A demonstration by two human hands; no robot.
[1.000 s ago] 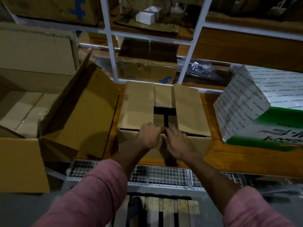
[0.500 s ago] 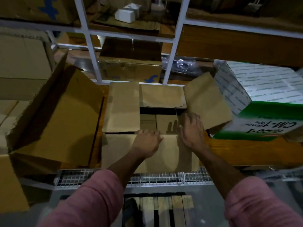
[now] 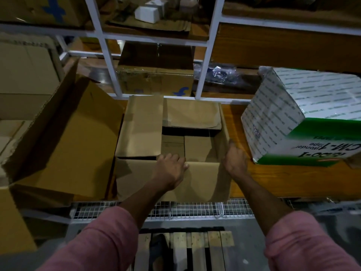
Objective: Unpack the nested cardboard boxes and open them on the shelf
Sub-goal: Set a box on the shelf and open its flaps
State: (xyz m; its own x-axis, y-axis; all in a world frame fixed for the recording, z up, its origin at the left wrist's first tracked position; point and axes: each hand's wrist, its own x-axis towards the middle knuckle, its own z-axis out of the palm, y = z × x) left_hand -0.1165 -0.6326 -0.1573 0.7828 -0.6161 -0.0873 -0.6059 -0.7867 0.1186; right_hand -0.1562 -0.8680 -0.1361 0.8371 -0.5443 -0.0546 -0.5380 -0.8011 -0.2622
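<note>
A brown cardboard box (image 3: pixel 201 182) stands on the wooden shelf (image 3: pixel 283 182), straight ahead of me. Its left flap (image 3: pixel 140 126) and far flap (image 3: pixel 192 114) lie spread outward. The near flap hangs toward me, and my left hand (image 3: pixel 170 171) curls its fingers over that flap's edge. My right hand (image 3: pixel 235 159) grips the right flap, which is folded down along the box's right side. Inside the opening the closed top of a smaller cardboard box (image 3: pixel 187 147) shows, partly in shadow.
A large open cardboard box (image 3: pixel 58 143) leans against the left side. A white-and-green tape carton (image 3: pixel 293 118) sits close on the right. White shelf uprights (image 3: pixel 109 61) and a logo-printed box (image 3: pixel 156 81) stand behind. Wire mesh (image 3: pixel 195 210) edges the shelf front.
The box's flaps went from nearly closed to spread open. My right hand pushed the right flap out and down along the side; my left hand stayed on the near flap.
</note>
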